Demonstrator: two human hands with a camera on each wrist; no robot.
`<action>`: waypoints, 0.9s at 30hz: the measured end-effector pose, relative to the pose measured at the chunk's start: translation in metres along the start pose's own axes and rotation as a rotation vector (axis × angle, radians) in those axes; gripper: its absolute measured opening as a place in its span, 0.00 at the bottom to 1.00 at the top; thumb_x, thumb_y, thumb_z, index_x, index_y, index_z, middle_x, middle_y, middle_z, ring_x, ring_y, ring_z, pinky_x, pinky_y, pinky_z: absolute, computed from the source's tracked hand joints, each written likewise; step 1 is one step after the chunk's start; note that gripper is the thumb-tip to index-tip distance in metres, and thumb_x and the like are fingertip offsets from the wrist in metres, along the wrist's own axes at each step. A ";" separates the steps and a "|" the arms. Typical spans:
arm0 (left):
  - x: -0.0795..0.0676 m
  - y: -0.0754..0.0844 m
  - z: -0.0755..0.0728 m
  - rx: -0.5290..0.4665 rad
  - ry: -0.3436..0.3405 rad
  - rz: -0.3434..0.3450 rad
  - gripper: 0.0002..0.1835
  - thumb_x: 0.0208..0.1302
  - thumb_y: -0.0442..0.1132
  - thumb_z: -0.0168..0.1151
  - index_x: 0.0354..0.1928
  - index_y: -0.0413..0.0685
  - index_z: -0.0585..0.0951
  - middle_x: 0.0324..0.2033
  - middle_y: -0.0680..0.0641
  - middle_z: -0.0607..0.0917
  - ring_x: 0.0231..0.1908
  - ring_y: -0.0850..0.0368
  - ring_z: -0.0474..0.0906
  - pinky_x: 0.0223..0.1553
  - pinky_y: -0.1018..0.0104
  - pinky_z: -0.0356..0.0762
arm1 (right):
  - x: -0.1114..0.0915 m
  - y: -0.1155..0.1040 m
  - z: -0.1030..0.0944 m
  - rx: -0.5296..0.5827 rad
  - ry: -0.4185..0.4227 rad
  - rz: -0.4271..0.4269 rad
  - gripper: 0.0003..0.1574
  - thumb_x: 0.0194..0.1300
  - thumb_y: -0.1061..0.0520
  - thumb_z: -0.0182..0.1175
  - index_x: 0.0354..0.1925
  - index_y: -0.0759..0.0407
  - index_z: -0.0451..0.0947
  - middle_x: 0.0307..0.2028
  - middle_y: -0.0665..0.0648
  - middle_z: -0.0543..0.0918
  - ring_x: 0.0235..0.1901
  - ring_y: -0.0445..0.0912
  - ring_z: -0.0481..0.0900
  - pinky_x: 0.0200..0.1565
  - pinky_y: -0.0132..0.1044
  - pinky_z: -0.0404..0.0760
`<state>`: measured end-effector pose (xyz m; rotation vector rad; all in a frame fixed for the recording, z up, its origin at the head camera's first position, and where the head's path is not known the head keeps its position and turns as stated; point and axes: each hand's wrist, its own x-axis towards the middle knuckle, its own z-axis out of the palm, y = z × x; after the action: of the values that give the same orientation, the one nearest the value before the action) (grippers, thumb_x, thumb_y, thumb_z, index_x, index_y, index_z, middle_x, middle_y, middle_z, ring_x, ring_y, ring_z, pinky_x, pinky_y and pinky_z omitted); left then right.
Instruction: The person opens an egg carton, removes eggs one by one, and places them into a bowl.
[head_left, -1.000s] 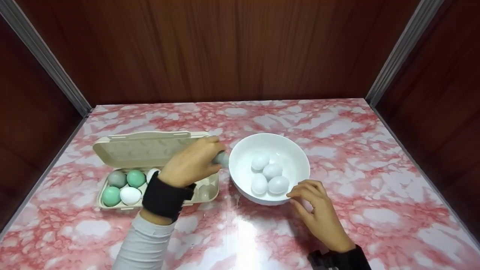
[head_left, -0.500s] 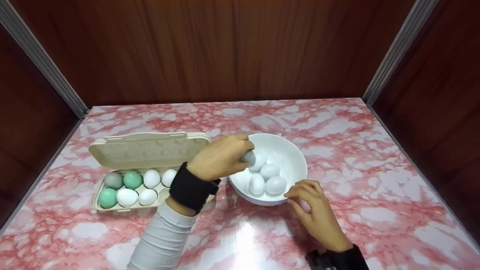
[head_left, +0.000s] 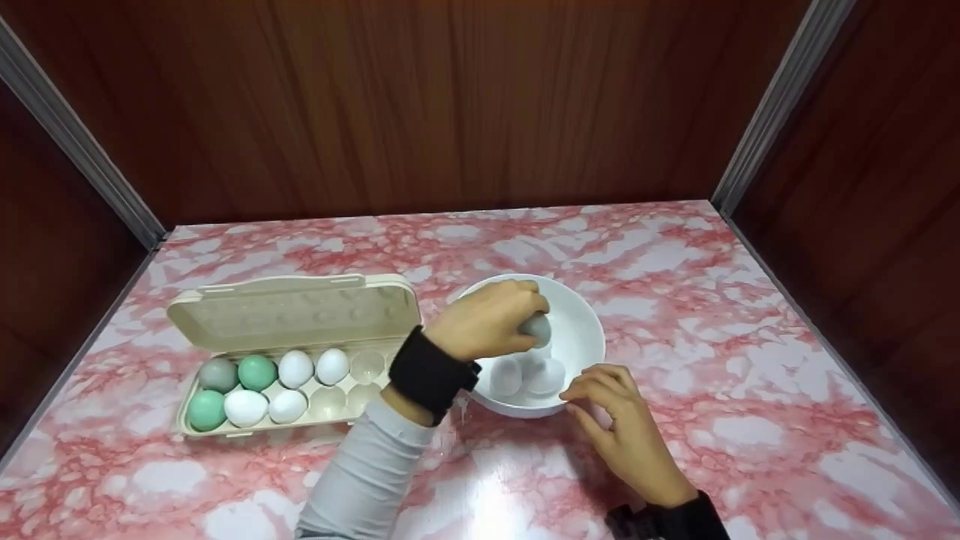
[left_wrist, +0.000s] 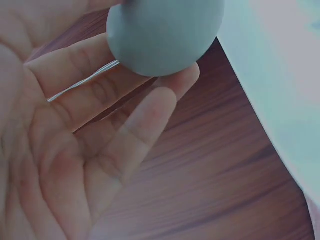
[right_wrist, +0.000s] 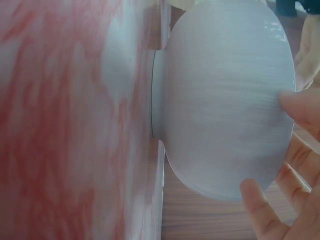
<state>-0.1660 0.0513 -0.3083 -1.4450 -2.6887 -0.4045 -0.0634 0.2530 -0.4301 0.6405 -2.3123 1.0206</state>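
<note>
My left hand (head_left: 487, 319) pinches a grey-green egg (head_left: 537, 330) over the inside of a white bowl (head_left: 589, 322). In the left wrist view the egg (left_wrist: 165, 37) sits between the fingers, with the palm facing the camera. Several white eggs lie in the bowl, including one white egg (head_left: 506, 377) near the front; the left hand partly hides the rest. At the bowl's front right, my right hand (head_left: 622, 424) grips the rim. The right wrist view shows its thumb (right_wrist: 300, 107) against the bowl's outer side (right_wrist: 225, 100) at the edge.
An opened beige egg carton (head_left: 292, 311) stands left of the bowl. It holds grey, green and white eggs at its left, with empty cups (head_left: 328, 403) at its right. Dark wood-look panels (head_left: 420, 105) enclose the red-and-white marbled table (head_left: 660, 262) at the back and sides.
My left hand has carried the grey-green egg rightward from beside the carton to over the bowl's middle, uncovering more of the carton. The right hand stays at the rim; the view shifts slightly.
</note>
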 end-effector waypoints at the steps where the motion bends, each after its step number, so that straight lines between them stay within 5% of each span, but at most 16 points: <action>1: 0.004 0.001 0.002 0.001 -0.007 -0.002 0.08 0.56 0.33 0.67 0.38 0.41 0.84 0.35 0.45 0.82 0.32 0.57 0.70 0.38 0.61 0.72 | 0.000 0.000 0.000 0.000 0.004 -0.006 0.15 0.53 0.70 0.71 0.36 0.53 0.84 0.40 0.46 0.85 0.52 0.46 0.72 0.59 0.24 0.64; 14: 0.034 0.004 0.022 -0.052 -0.065 0.015 0.04 0.54 0.32 0.67 0.33 0.42 0.83 0.29 0.52 0.75 0.32 0.59 0.67 0.36 0.69 0.65 | 0.001 0.000 0.000 0.007 0.001 -0.010 0.15 0.53 0.70 0.70 0.36 0.54 0.84 0.40 0.45 0.84 0.52 0.46 0.73 0.60 0.25 0.64; 27: 0.052 0.000 0.041 -0.062 -0.096 -0.019 0.06 0.55 0.33 0.68 0.36 0.44 0.84 0.30 0.52 0.79 0.32 0.60 0.68 0.35 0.70 0.66 | 0.001 0.001 -0.001 -0.004 -0.003 -0.010 0.15 0.53 0.69 0.70 0.36 0.52 0.84 0.40 0.50 0.86 0.52 0.46 0.73 0.61 0.25 0.64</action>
<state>-0.1918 0.1040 -0.3390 -1.4929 -2.7904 -0.4352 -0.0644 0.2542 -0.4298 0.6514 -2.3106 1.0111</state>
